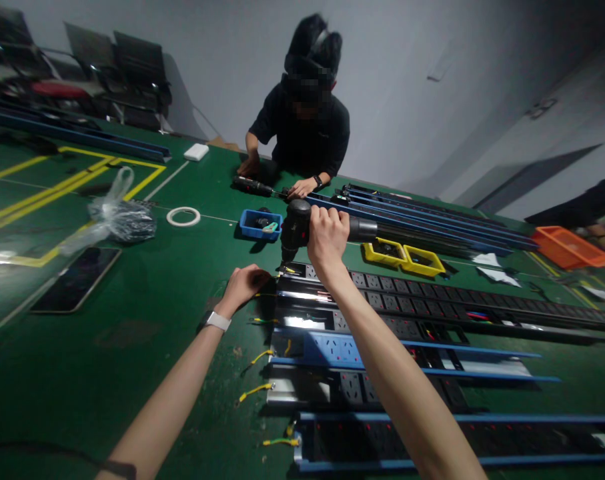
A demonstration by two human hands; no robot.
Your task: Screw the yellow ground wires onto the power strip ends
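Observation:
My right hand (pixel 328 233) is wrapped round the grip of a black cordless drill (pixel 296 223). The drill points down, its tip over the left end of the farthest black power strip (pixel 382 283). Beside that end is my left hand (pixel 245 285), fingers drawn together; what they pinch is in shadow and cannot be made out. More black and blue socket strips lie side by side nearer to me, among them a blue strip (pixel 327 347). Short yellow-green wires (pixel 256 393) stick out from their left ends.
Across the green table (pixel 182 373), a co-worker (pixel 307 120) handles another power screwdriver (pixel 252 185). Around lie a blue bin (pixel 259 231), yellow bins (pixel 422 261), an orange crate (pixel 572 248), a tape roll (pixel 183 217), a phone (pixel 77 280) and a plastic bag (pixel 127 217).

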